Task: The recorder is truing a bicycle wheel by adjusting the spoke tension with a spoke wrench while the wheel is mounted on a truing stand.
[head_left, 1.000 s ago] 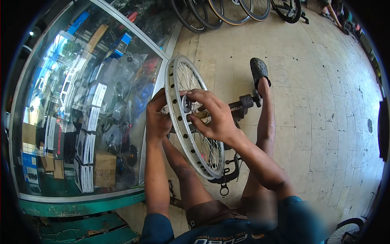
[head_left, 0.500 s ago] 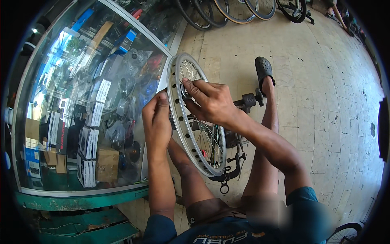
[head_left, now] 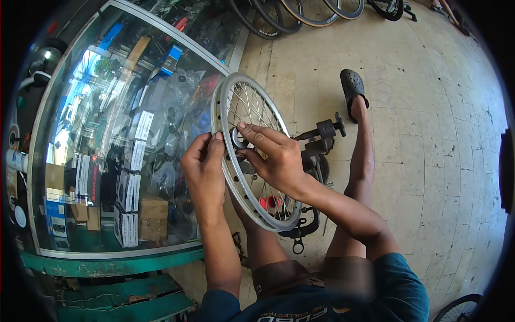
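Observation:
A silver spoked bicycle wheel (head_left: 257, 104) stands on edge in a dark truing stand (head_left: 316, 142) in front of me. My left hand (head_left: 205, 169) pinches the rim's left edge with thumb and fingers. My right hand (head_left: 273, 155) reaches across the rim and its fingertips hold a small dark ring-shaped part (head_left: 237, 138) against the rim. My right leg stretches out behind the wheel, with a black clog (head_left: 352, 88) on the foot.
A glass display case (head_left: 107, 145) with a green base, full of boxed parts, stands close on the left. Several bicycle tyres (head_left: 284, 13) lean at the top. Tiled floor (head_left: 440, 134) spreads to the right. Another wheel (head_left: 461, 308) shows at the lower right.
My left hand has slid up the rim's edge and now pinches it. My right hand has shifted slightly along the rim. The view has tilted a little.

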`<state>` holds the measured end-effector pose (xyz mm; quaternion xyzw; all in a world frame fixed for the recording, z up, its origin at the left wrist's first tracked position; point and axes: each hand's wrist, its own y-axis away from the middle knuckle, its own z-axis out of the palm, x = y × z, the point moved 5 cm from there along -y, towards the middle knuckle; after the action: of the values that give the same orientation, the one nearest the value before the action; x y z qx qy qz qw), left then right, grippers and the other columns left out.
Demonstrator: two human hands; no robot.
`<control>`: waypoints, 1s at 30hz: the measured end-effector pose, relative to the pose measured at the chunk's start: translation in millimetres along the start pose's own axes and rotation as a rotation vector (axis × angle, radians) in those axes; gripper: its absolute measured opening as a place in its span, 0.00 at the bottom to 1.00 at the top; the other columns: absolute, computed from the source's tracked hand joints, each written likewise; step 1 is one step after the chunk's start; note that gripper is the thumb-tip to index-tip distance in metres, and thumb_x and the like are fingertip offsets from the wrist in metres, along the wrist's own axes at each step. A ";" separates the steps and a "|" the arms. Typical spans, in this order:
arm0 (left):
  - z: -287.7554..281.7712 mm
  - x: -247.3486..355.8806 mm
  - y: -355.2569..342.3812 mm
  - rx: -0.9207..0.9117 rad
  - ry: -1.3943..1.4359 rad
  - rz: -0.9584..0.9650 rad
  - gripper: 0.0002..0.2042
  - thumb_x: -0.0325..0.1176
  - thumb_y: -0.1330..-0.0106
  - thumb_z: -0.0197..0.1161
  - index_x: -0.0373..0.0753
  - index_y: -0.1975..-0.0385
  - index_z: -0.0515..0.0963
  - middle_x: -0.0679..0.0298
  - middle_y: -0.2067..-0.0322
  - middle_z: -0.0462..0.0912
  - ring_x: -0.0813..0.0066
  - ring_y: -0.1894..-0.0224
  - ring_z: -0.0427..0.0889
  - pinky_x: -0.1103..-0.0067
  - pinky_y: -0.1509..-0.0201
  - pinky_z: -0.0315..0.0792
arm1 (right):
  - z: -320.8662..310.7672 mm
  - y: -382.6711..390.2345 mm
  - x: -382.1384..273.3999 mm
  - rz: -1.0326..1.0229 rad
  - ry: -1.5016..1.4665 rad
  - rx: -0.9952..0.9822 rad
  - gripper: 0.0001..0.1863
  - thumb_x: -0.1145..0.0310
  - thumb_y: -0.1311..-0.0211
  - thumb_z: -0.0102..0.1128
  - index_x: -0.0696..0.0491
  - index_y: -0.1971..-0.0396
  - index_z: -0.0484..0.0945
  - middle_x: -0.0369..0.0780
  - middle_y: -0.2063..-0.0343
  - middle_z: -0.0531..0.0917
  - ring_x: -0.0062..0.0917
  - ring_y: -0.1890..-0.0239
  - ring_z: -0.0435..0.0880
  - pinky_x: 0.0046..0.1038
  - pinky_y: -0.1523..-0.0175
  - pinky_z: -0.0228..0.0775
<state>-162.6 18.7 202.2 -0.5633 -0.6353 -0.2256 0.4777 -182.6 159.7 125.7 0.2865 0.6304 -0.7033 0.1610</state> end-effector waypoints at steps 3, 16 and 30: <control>-3.5 -0.8 11.0 0.018 -0.073 0.035 0.10 0.32 0.26 0.57 0.31 0.58 0.81 0.66 0.72 0.81 0.84 0.74 0.72 0.83 0.66 0.74 | -2.5 5.9 0.5 0.070 -0.146 -0.009 0.26 0.80 0.50 0.73 0.60 0.47 0.83 0.45 0.56 0.86 0.33 0.61 0.86 0.29 0.56 0.80; 2.0 -1.5 47.5 0.116 -0.066 0.061 0.10 0.30 0.25 0.54 0.31 0.61 0.80 0.66 0.73 0.79 0.85 0.74 0.68 0.85 0.68 0.67 | -12.5 9.1 -8.2 -0.161 -0.027 -0.171 0.26 0.77 0.48 0.71 0.61 0.45 0.81 0.45 0.53 0.82 0.34 0.60 0.85 0.30 0.59 0.80; 4.3 1.4 57.4 0.149 -0.313 0.250 0.11 0.29 0.26 0.52 0.29 0.59 0.79 0.65 0.73 0.78 0.80 0.73 0.66 0.81 0.67 0.63 | -11.5 1.2 -4.7 -0.248 -0.034 -0.231 0.23 0.72 0.49 0.71 0.58 0.50 0.82 0.41 0.63 0.84 0.29 0.69 0.80 0.29 0.65 0.74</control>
<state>-110.6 38.1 187.0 -0.6290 -0.6419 -0.0267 0.4377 -175.9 170.1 127.1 0.1742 0.7348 -0.6453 0.1152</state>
